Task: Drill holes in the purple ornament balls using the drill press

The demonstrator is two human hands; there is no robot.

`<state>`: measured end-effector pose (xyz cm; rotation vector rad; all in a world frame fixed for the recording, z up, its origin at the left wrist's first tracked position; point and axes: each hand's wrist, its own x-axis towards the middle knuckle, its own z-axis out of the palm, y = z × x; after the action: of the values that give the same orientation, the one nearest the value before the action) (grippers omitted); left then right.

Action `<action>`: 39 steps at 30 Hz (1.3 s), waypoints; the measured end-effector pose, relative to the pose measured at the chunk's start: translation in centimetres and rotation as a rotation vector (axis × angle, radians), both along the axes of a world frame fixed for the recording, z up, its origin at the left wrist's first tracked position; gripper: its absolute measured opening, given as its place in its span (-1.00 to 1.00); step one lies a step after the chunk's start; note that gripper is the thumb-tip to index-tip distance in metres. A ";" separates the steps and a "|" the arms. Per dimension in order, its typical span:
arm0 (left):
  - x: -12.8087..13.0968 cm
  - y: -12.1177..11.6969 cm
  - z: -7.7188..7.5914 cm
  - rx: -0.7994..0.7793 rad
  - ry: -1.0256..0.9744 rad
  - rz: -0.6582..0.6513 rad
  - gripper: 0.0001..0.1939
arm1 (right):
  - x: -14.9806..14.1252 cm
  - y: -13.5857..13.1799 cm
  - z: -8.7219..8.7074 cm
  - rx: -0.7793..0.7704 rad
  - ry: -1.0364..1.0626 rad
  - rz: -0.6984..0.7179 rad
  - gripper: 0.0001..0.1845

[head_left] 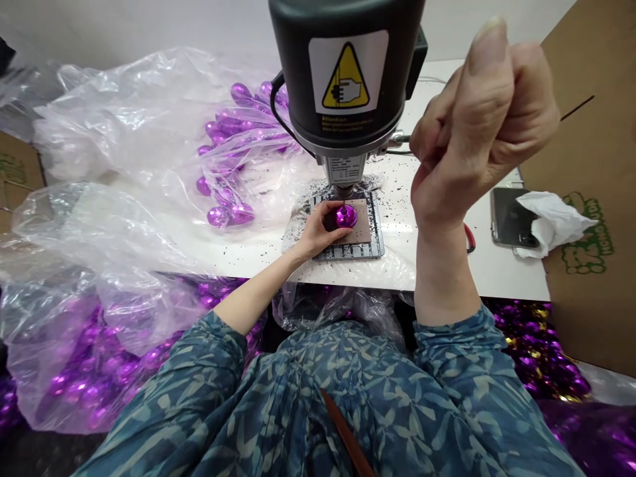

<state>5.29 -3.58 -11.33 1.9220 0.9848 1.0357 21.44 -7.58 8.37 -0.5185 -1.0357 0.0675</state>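
A shiny purple bauble (346,216) sits on a brown board (365,232) on the slotted metal base plate (376,253) of a bench drill press (342,66). My left hand (320,228) grips it from the left, thumb on the near side and forefinger on the far side. Directly over it is the drill chuck (344,191), its tip at or very close to the bauble; contact is hard to make out. Raised at the right, my right hand (484,126) is closed in a fist around the press's feed lever (405,139), whose grip is hidden in the fingers.
Purple baubles (231,126) lie under clear plastic (124,119) at the left, with more in a bag (94,371) below the table edge. Dark shavings surround the base. A phone (511,215), crumpled tissue (559,218) and cardboard box (596,185) stand right.
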 end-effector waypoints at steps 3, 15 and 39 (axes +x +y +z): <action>0.0 0.0 -0.2 0.000 0.014 0.012 -0.37 | 0.1 0.0 -0.3 0.007 0.000 -0.002 -0.41; -0.2 0.2 -1.0 0.004 -0.029 -0.016 -0.36 | 0.6 0.6 -4.5 0.121 -0.021 -0.019 -0.32; 0.1 0.3 -0.9 0.070 0.020 0.028 -0.41 | 0.9 1.6 -5.2 0.101 -0.088 -0.231 -0.30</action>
<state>5.43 -3.27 -12.19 1.9848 1.0009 1.0816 22.37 -6.00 3.18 -0.5490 -1.0525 -0.2125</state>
